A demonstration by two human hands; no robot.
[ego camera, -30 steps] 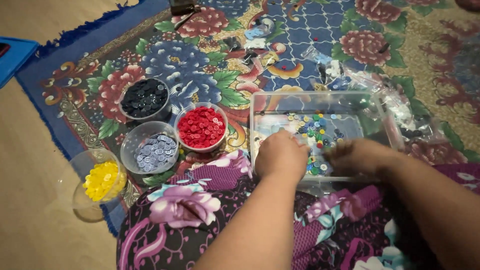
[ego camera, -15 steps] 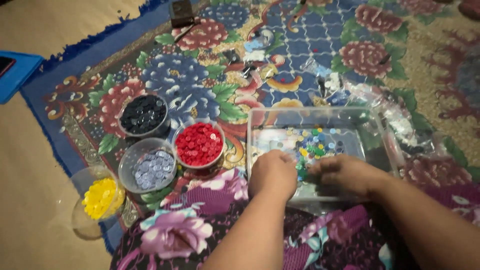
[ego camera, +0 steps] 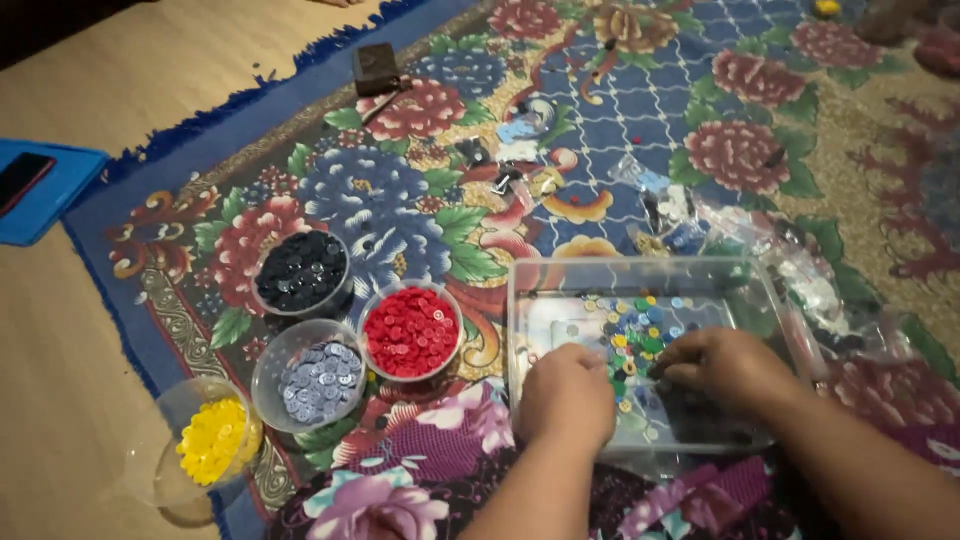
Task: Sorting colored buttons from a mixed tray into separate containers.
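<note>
Both hands kept in clear tray [ego camera: 530,300] | left hand [ego camera: 566,395] curled, grip cannot be told | right hand [ego camera: 722,366] now pinched on mixed buttons [ego camera: 635,330] | picking advanced

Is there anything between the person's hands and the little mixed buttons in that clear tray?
Nothing visible: both the left hand and right hand are already inside the clear tray, fingers down among the mixed buttons.

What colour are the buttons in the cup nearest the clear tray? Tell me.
Red buttons, seen best in the head view, in the cup just left of the clear tray.
</note>
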